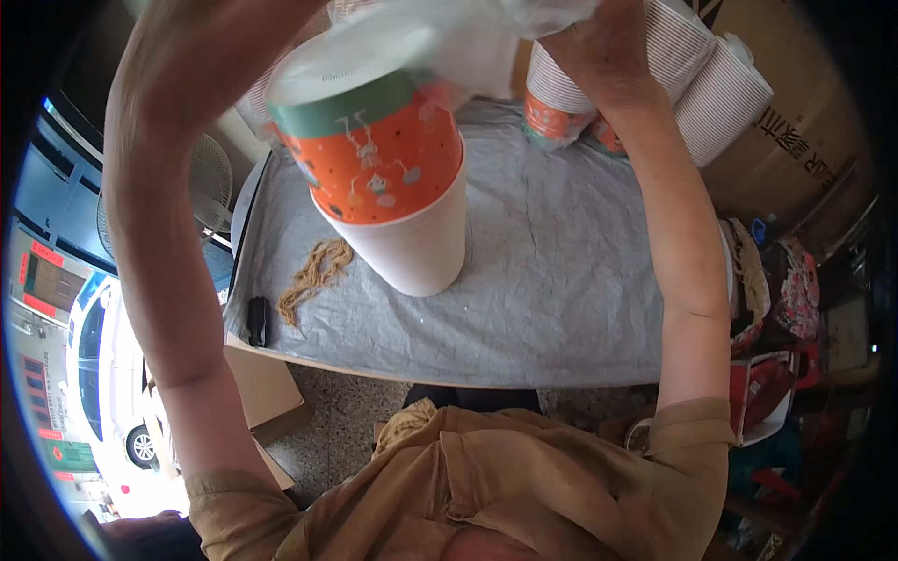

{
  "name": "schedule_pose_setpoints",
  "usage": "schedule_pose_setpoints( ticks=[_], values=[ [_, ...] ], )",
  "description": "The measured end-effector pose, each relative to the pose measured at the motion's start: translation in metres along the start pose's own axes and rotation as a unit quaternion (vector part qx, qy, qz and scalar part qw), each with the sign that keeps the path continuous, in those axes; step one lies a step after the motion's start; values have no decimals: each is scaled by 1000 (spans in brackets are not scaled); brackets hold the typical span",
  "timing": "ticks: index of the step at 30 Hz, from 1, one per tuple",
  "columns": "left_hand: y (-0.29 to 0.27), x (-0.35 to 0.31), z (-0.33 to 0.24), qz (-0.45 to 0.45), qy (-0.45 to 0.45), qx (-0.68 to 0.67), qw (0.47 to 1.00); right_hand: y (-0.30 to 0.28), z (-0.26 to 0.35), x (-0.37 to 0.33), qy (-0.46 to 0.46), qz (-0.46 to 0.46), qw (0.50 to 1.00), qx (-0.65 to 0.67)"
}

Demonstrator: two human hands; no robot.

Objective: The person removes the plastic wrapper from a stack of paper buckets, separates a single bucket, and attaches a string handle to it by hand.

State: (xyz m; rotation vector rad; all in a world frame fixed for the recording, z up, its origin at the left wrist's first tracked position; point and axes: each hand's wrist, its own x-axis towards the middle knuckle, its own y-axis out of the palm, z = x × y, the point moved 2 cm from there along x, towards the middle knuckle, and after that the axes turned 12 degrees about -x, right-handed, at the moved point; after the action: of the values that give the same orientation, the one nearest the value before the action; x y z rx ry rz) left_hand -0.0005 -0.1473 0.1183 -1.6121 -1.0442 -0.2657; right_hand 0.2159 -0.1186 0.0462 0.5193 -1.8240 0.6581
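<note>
In front of me on the table stands a white tub [402,252]. An orange printed paper tub [374,173] with a green band rests in or on it; I cannot tell which. Clear plastic film [468,47], blurred, hangs over its pale top. My right hand [603,51] is up at the top edge, its fingers closed on the film and partly hidden by it. My left forearm reaches past the left of the tub to the upper edge, where the hand goes out of sight.
Several stacks of nested paper tubs [720,103] stand at the far right, against a cardboard box [786,140]. A grey cloth [552,280] covers the table. Tan strings [316,273] and a small black object [258,321] lie at the left. A fan [208,178] stands beyond.
</note>
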Motion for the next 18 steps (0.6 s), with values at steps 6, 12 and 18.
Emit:
schedule_pose_setpoints(
  ticks=[6,12,18],
  values=[
    [32,-65,85,4,88,62,994,65,-146,-147,-68,247,863,-436],
    [51,-99,93,-37,106,137,984,170,-212,-256,-115,438,728,-515],
    [66,-113,105,-95,107,218,965,233,-214,-363,73,673,565,-472]
  ],
)
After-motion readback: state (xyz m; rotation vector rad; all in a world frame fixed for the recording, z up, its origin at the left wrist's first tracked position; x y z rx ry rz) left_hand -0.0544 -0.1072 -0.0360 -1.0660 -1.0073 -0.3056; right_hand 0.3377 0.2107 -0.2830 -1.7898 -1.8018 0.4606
